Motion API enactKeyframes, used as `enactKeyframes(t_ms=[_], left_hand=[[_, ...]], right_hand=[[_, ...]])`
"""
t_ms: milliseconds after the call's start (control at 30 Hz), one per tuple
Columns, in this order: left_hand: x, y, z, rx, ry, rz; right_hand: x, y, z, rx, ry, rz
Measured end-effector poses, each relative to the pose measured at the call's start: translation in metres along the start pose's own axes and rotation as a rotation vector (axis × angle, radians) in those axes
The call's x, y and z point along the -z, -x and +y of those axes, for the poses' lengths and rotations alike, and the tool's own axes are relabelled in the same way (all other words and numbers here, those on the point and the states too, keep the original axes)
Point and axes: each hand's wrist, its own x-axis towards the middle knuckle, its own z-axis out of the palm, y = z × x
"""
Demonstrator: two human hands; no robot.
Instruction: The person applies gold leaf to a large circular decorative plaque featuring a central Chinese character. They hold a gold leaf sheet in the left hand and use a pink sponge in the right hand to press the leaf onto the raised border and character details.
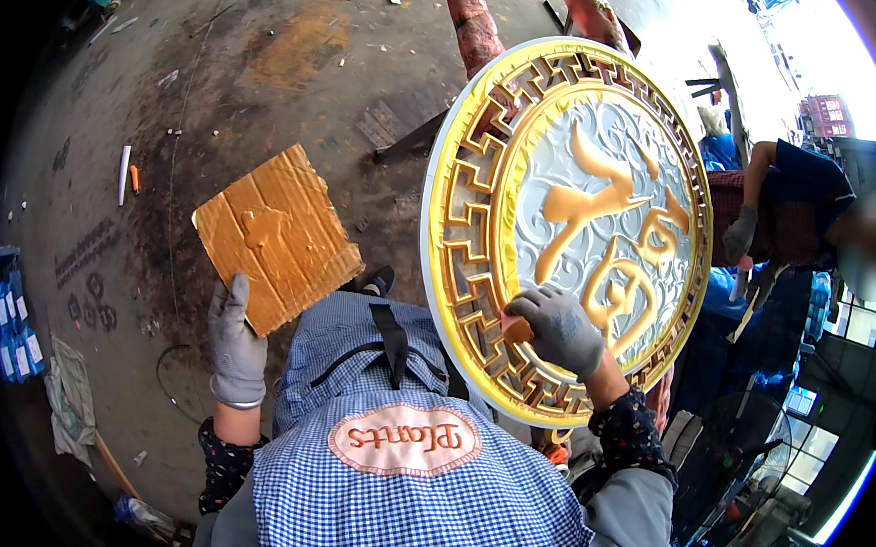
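Observation:
In my gloved left hand [234, 337] is a torn square of cardboard [296, 236], gripped at its lower edge, with a wet smear of golden-brown paint on its face. My gloved right hand [560, 329] pinches a small reddish-brown pad, perhaps a sponge [516, 328], against the lower left of a large round panel [669, 117]. Fretwork rings the panel, partly gold-brown and partly pale, beside yellow bands. Its grey-white centre carries raised scrollwork and gold-coloured raised characters. My right hand hides a piece of the inner ring.
Wrapped reddish supports [474, 28] stand behind the panel. Another person in dark blue with a gloved hand [740, 235] is at the right. A large fan [746, 448] stands lower right. A white stick [123, 175] and an orange piece [135, 179] lie on the stained floor [91, 285].

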Motion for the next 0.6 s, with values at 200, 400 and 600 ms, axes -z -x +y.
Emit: enactKeyframes(t_ms=[200,400,600], left_hand=[[-0.007,0.004,-0.006,0.18,0.296,0.011],[0.0,0.004,-0.011,0.095,0.056,-0.047],[-0.003,-0.002,0.002,0.314,0.38,-0.044]], right_hand=[[0.011,0.018,-0.004,-0.057,0.038,-0.129],[0.013,-0.027,0.005,0.006,-0.029,0.127],[-0.004,-0.008,0.009,0.017,-0.057,0.054]])
